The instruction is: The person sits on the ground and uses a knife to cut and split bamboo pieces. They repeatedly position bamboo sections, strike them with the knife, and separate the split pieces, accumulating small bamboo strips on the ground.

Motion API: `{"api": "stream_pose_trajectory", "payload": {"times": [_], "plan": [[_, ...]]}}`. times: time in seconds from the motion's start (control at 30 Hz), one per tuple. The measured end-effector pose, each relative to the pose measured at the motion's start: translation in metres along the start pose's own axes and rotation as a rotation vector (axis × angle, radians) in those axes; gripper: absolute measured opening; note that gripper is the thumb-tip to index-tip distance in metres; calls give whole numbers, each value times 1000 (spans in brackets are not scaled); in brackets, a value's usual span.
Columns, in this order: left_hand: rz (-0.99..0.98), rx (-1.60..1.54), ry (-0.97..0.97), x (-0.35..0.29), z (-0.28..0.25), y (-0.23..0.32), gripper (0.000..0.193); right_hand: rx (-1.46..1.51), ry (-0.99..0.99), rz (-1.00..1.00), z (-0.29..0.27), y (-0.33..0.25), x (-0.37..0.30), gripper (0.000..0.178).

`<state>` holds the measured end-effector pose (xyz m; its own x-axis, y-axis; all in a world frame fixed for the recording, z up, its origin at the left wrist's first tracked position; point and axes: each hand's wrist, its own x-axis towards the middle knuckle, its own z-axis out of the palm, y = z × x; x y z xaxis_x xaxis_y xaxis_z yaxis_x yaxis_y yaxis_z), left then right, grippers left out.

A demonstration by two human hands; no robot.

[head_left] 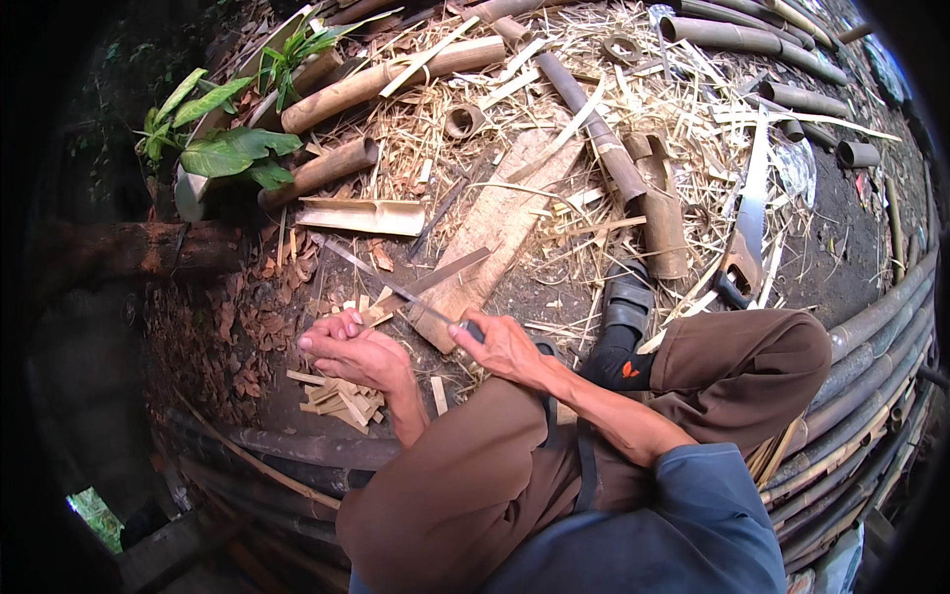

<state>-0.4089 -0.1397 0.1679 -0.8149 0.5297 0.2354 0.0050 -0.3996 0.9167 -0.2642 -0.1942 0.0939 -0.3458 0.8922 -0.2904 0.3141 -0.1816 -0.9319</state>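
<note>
Centre frame — right hand [498,342] fisted on the knife [396,290], left hand [346,346] pinching a small bamboo piece [374,314] — 1 pile of cut sticks [336,396] below.

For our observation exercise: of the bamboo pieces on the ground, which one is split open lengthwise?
The pale half-tube of bamboo lying beside the leafy plant; its hollow inside shows, while the other pieces are whole round tubes.

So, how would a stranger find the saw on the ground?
Start at the bent knee in brown trousers on the right. Just above it lies the saw on the straw, beside short bamboo tubes. It alone has a flat pale blade, not a round stem.
</note>
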Motion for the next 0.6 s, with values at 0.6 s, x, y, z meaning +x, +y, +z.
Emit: {"api": "stream_pose_trajectory", "payload": {"times": [0.6], "plan": [[-20,67,30,23,-7,-13,51,-30,274,176,1,100,15,58]]}}
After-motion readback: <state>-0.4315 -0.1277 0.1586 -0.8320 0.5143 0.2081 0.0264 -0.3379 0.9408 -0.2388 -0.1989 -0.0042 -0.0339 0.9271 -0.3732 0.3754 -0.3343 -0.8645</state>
